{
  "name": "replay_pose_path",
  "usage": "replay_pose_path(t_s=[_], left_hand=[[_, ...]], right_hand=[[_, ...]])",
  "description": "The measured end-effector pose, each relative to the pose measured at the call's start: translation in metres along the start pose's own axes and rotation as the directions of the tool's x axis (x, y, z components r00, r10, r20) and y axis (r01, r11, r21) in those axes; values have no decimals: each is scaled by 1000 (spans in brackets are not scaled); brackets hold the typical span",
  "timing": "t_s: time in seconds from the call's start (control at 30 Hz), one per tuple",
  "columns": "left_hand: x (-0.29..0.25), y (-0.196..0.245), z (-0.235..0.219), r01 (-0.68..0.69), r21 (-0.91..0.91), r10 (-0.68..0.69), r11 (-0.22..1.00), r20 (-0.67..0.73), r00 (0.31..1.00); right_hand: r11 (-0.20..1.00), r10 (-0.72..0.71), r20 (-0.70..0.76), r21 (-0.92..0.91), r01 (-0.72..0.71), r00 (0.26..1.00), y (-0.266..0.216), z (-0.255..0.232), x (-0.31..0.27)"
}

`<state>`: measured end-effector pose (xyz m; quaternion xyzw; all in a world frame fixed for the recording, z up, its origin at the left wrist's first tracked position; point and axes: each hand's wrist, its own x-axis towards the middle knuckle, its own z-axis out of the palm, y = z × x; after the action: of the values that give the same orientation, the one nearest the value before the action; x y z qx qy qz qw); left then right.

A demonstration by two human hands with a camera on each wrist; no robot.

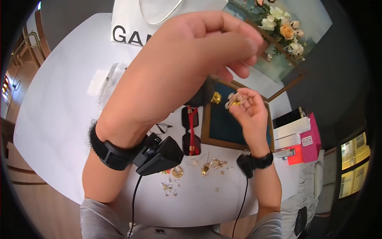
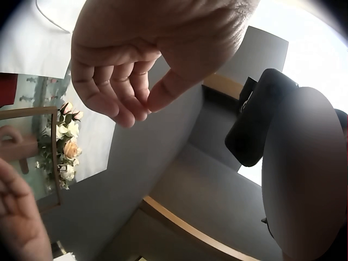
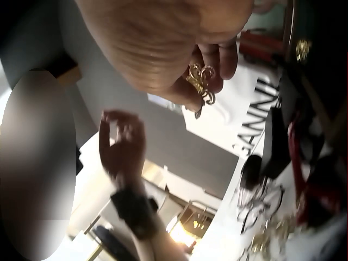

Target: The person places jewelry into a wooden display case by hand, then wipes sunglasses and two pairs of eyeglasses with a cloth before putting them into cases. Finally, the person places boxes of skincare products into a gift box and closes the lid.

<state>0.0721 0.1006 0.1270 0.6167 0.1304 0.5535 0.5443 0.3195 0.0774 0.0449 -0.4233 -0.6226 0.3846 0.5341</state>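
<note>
My left hand (image 1: 207,51) is raised high in front of the head camera. Its fingers are loosely curled, and nothing shows between thumb and fingers (image 2: 128,100). Lower and to the right, my right hand (image 1: 254,115) pinches an ornate gold piece of jewellery (image 1: 235,99) with curled loops, seen closer in the right wrist view (image 3: 200,84). That hand is over a wood-framed tray (image 1: 205,131) with a dark green-blue lining. Another gold ornament (image 1: 216,97) lies at the tray's far left part.
Dark sunglasses with red parts (image 1: 191,131) lie left of the tray. Nearer me are scattered gold jewellery (image 1: 213,164), a gold hoop earring (image 1: 178,171) and small pieces (image 1: 170,188). A white paper bag (image 1: 127,24), flowers (image 1: 286,30) and a pink box (image 1: 312,137) stand around.
</note>
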Motion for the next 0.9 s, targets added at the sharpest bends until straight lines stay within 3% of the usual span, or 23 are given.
replay_pose_path(t_s=[0.1, 0.23, 0.33, 0.37, 0.43, 0.7, 0.77, 0.87, 0.9], left_hand=[[0, -2, 6, 46, -44, -46, 998, 2, 999], [-1, -4, 7, 99, -135, -93, 986, 48, 994], [-2, 1, 8, 114, -131, -112, 985, 25, 993], [-1, 1, 8, 129, -126, -129, 984, 14, 992], [-1, 0, 7, 128, -137, -126, 982, 20, 992], [1, -5, 9, 121, -172, -115, 978, 44, 992], [0, -5, 11, 141, -158, -135, 977, 44, 990], [1, -7, 11, 137, -156, -132, 978, 42, 990], [1, -8, 10, 150, -152, -146, 977, 35, 989]], right_hand=[[984, 130, -187, -92, -150, 974, 38, -62, 31], [940, 274, -122, -176, -293, 954, 77, -86, 42], [873, 121, -96, -463, -153, 988, 98, -79, 44], [874, 117, -96, -462, -149, 988, 98, -77, 45], [660, 162, -88, -731, -175, 983, 96, -75, 46], [655, 155, -45, -743, -137, 987, 100, -78, 47], [599, 147, -33, -792, -115, 989, 101, -77, 46], [600, 163, -26, -791, -120, 986, 107, -82, 47], [617, 226, -50, -765, -183, 973, 107, -83, 47]])
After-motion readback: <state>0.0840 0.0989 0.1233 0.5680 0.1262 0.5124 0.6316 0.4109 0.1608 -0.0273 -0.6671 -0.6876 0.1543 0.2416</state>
